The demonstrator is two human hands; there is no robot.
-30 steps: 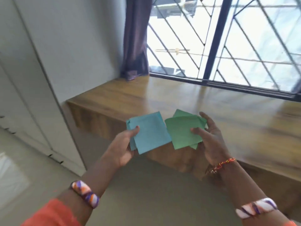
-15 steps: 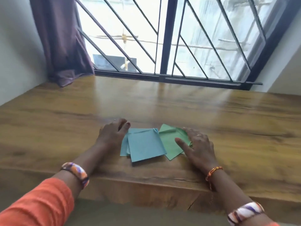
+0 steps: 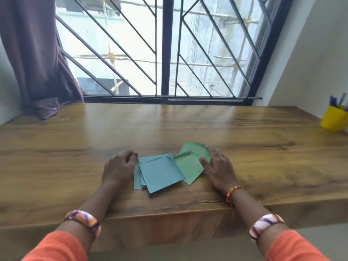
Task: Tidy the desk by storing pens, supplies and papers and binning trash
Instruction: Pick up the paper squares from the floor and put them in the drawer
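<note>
Flanking skewed blue papers (image 3: 160, 174) and green papers (image 3: 190, 164), spread-fingered left hand (image 3: 118, 166), right hand (image 3: 218, 168)

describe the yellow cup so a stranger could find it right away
Follow the wooden desk to its far right end, by the white wall. The yellow cup stands there with pens sticking out. It is the only yellow thing, far from the papers.
</note>
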